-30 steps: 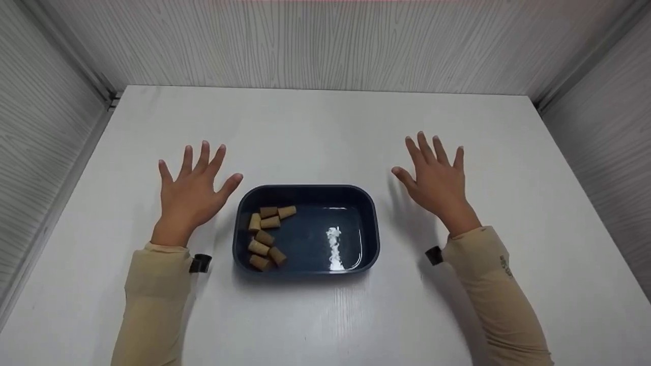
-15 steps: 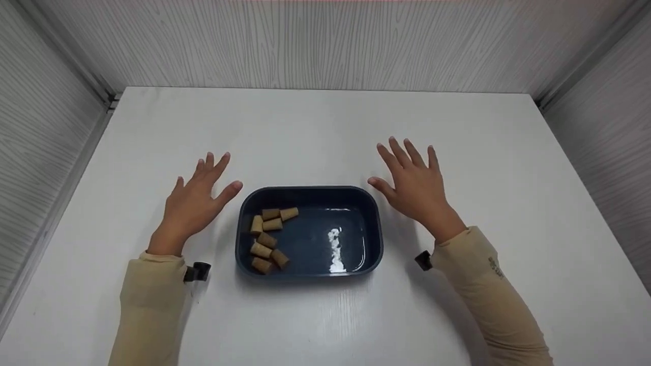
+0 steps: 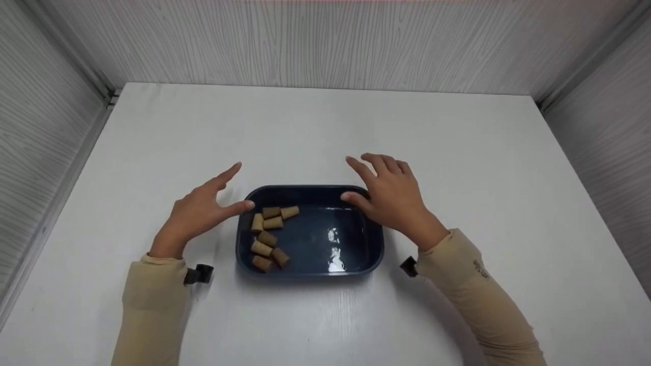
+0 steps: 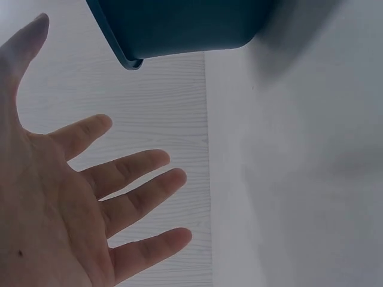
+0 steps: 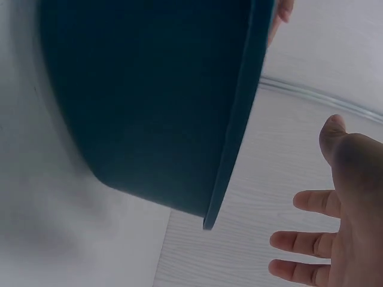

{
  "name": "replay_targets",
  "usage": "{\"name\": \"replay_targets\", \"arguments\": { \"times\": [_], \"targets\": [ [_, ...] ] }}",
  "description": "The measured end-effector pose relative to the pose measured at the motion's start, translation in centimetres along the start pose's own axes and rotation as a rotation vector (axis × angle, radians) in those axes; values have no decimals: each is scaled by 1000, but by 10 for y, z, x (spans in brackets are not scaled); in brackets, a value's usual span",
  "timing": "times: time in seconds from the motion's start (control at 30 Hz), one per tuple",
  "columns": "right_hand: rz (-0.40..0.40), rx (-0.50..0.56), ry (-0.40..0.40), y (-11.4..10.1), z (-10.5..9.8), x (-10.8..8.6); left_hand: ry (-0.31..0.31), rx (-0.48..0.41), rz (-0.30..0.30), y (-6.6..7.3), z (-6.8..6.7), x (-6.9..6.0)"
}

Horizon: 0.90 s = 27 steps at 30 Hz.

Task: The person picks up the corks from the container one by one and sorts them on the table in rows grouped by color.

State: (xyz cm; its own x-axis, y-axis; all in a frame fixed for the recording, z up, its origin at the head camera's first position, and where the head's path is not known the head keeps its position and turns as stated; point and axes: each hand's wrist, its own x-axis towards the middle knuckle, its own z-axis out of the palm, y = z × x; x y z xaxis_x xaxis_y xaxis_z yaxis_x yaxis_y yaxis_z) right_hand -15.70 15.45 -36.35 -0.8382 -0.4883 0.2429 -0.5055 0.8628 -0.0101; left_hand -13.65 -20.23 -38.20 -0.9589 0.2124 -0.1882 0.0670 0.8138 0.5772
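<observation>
A dark blue rectangular tub (image 3: 310,275) with rounded corners stands on the white table. Several tapered corks (image 3: 262,247) lie loose along its left side. At the tub's upper left corner, my left hand (image 3: 196,211) is spread with the thumb apart from the fingers, and its thumb tip overlaps the rim in the head view. My right hand (image 3: 394,198) hovers by the upper right corner, thumb over the rim and fingers slightly bent. Neither hand holds anything. In the right wrist view the tub's outer wall (image 5: 149,107) fills the left part, apart from the hand.
The white table (image 3: 305,325) reaches back to a wood-grained panel (image 3: 315,46). Similar panels rise at the left (image 3: 46,127) and right (image 3: 605,117). A small black wrist camera (image 3: 204,273) sticks out from the left sleeve.
Both hands have come in toward the tub, the right one moving left and down until its thumb overlaps the rim. The left hand has turned inward. The corks keep their places.
</observation>
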Motion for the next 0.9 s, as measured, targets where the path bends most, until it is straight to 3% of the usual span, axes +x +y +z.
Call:
{"name": "replay_targets", "arguments": {
  "times": [0.27,0.47,0.9],
  "targets": [
    [-170,8,17,-19,11,5,-23,-33,0,-5,5,-1],
    [-277,82,-73,-29,20,5,-48,-39,19,-6,6,0],
    [-277,352,-334,-50,15,5,-77,-46,67,-3,12,6]
  ]
}}
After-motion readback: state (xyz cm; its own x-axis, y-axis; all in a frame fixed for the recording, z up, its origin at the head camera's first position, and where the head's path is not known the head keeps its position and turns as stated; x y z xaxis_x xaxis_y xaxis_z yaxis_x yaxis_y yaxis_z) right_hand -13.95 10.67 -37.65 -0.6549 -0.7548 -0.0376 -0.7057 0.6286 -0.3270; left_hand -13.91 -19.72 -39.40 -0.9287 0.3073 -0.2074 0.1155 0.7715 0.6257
